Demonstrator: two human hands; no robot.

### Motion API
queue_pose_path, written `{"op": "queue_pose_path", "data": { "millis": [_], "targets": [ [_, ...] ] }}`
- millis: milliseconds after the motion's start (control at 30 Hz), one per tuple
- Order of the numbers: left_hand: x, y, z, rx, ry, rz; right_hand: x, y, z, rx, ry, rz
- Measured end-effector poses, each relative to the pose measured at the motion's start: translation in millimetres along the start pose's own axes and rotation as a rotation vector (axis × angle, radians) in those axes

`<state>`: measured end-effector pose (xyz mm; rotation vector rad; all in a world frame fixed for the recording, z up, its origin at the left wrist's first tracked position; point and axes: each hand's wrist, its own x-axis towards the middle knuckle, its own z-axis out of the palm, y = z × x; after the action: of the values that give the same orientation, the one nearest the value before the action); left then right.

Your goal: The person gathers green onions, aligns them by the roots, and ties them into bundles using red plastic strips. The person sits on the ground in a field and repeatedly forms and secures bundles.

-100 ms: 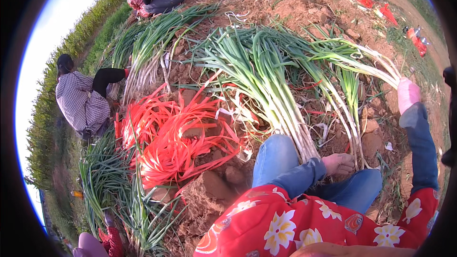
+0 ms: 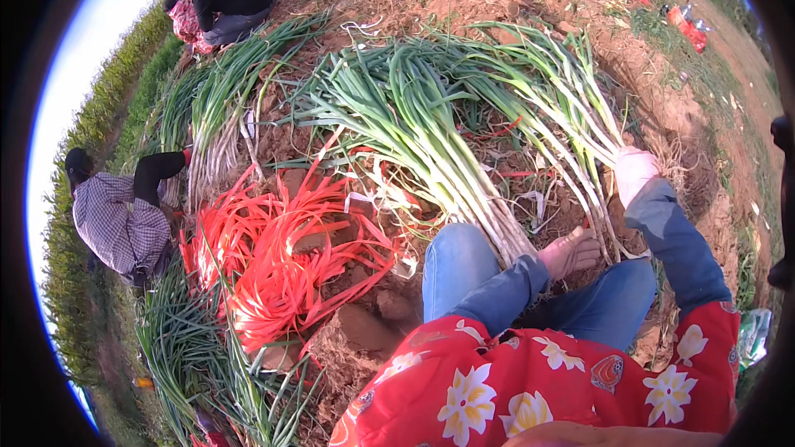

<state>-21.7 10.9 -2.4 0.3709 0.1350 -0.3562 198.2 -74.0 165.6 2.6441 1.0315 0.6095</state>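
Brown soil (image 2: 675,103) of an open field was the work surface. On the left lay a heap of red strips (image 2: 273,281); in the middle, a thick onion bunch (image 2: 464,165) reached to the left knee (image 2: 460,252). The right hand (image 2: 636,172) stretched forward, its fingers closed round pale onion stalks (image 2: 585,120). The left hand (image 2: 571,254) was nearer, fingers close together; whether they pinched anything, I could not tell. Tall green plants (image 2: 70,240) bordered the far left

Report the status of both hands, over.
Right hand: closed around green onions, near root ends. Left hand: beside other white stalks, grip unclear. Red strip heap: leftward, apart from hands.
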Motion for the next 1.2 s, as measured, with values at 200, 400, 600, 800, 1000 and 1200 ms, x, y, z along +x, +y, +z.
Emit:
{"op": "queue_pose_path", "data": {
  "millis": [200, 400, 600, 800, 1000, 1200],
  "targets": [
    [33.7, 2.3, 40.9, -0.278, 0.178, 0.066, -120.6, -122.1, 39.1, 0.292, -0.507, 0.428],
    [17.0, 5.7, 12.2, 0.149, 0.121, 0.172, -131.3, -106.6, -31.1, 0.309, -0.693, -0.006],
    [-1.7, 25.0, 56.0, -0.042, 0.357, 0.080, -121.2, -53.9, -43.3, 0.899, -0.798, 0.457],
    [3.1, 32.4, 37.4, 0.218, 0.426, 0.058, -123.3, -43.5, -24.0, 1.094, -0.921, 0.468],
    [-7.2, 43.8, 38.6, 0.016, 0.245, -0.011, -120.2, -52.9, -45.7, 1.108, -0.653, 0.630],
    [-6.3, 39.6, 43.2, 0.148, 0.455, 0.011, -129.1, -59.8, -15.1, 1.248, -0.936, 0.744]
  ]
}}
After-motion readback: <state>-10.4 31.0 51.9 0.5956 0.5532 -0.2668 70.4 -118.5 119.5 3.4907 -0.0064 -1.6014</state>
